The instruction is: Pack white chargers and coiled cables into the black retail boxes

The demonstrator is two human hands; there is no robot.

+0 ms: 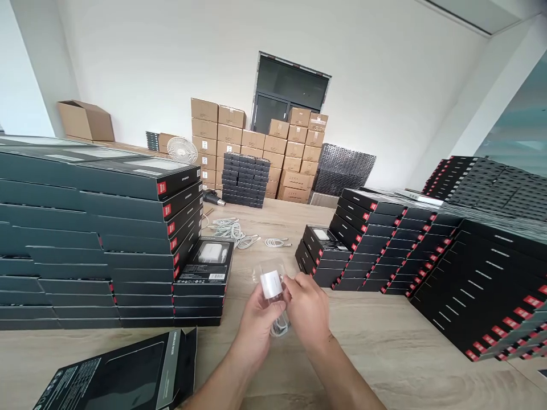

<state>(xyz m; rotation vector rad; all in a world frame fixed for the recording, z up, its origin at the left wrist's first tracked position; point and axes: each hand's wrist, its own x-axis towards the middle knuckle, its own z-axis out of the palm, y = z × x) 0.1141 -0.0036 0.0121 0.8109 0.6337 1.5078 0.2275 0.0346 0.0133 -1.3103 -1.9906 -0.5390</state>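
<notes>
Hands (252,320) (309,308) pinch a clear plastic tray (278,265) with blocky white adapter (271,284); wood-grained tabletop (367,341) spreads between square-edged boxes (141,242).

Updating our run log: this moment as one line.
left hand: holds clear plastic packaging with white charger; right hand: beside charger; coiled cable: below charger

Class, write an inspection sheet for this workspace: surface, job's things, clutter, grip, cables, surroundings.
Surface: wood-patterned table; spills, nothing seen.
Job's things: white adapter in a clear tray.
Clutter: left stack and right stack of black boxes; one black box lies near left, end flap raised.
Grip: left hand holds the clear tray; right hand is at its right edge, pinch unclear.
Cables: pale coil below the adapter; loose cables farther back.
Surroundings: cardboard cartons, white fan.
</notes>
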